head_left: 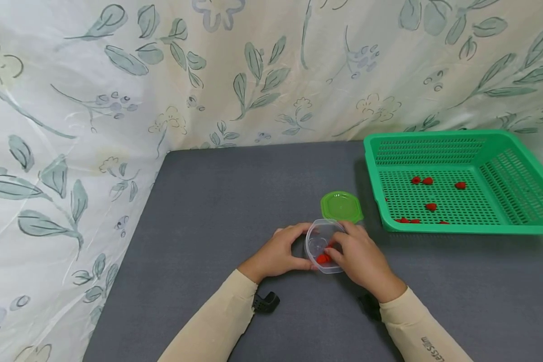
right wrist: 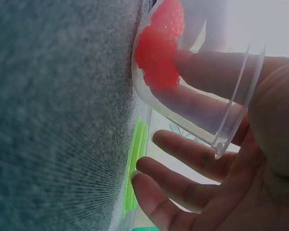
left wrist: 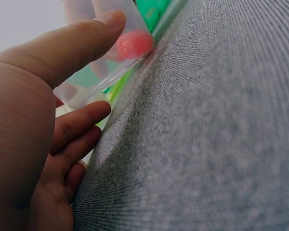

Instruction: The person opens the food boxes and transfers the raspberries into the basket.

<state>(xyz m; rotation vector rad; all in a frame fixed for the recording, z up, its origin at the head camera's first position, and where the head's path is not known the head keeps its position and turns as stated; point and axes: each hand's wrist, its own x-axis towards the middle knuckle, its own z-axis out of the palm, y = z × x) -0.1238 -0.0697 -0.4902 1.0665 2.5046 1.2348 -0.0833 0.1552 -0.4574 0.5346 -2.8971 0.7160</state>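
Note:
A clear plastic tub (head_left: 315, 245) stands on the grey table in front of me, with red raspberries (head_left: 323, 258) at its bottom. My left hand (head_left: 276, 254) steadies the tub from the left, holding its wall between thumb and fingers. Thumb and index finger of my right hand (head_left: 365, 257) reach inside the tub. In the right wrist view they pinch a raspberry (right wrist: 159, 57), which lies against another one near the tub's base. The other right fingers stay outside the wall. Just behind the tub lies a green lid (head_left: 341, 205).
A green plastic basket (head_left: 434, 228) stands at the right rear, with several raspberries (head_left: 431, 206) scattered over its perforated floor. Floral cloth (head_left: 262, 75) hangs behind and to the left of the grey table (head_left: 217, 201).

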